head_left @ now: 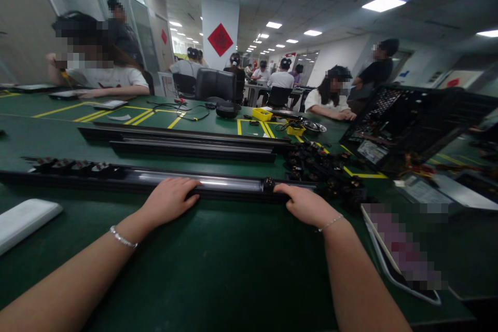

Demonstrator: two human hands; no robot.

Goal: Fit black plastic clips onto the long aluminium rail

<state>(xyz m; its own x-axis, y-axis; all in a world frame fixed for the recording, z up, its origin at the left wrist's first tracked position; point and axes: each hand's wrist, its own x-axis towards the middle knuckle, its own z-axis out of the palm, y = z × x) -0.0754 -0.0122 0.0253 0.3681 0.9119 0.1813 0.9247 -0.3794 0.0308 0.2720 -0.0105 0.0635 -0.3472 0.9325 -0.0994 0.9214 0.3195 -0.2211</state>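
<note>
A: Count for me. How many rails are on your counter (218, 270)?

B: Three long black ones. Your left hand (171, 198) and right hand (305, 203) both rest on the near rail (229, 185), which runs left to right right in front of you. Each hand lies palm down with fingers curled over its near edge, a loose hold rather than a fist. You wear one bracelet on each wrist.

A: And the other two?

B: The far rails (194, 142) lie side by side just behind it, parallel to it.

A: What else is near?

B: One heap of small black parts (319, 166) past your right hand, too many and too small to count. One white slab (25, 220) at your left. One tablet (404, 254) at your right, and one open black case (412, 124) behind it. One yellow tray (262, 114) farther back, and one loose cable (182, 110).

A: The surface?

B: The counter has a dark green top, marked with yellow tape lines.

A: The room?

B: A long workroom with ceiling light panels, glass walls on your left, and a pillar (220, 33) bearing one red diamond sign. Two people sit at your counter, one at each far side; two stand behind them. More sit in rows at the back.
</note>
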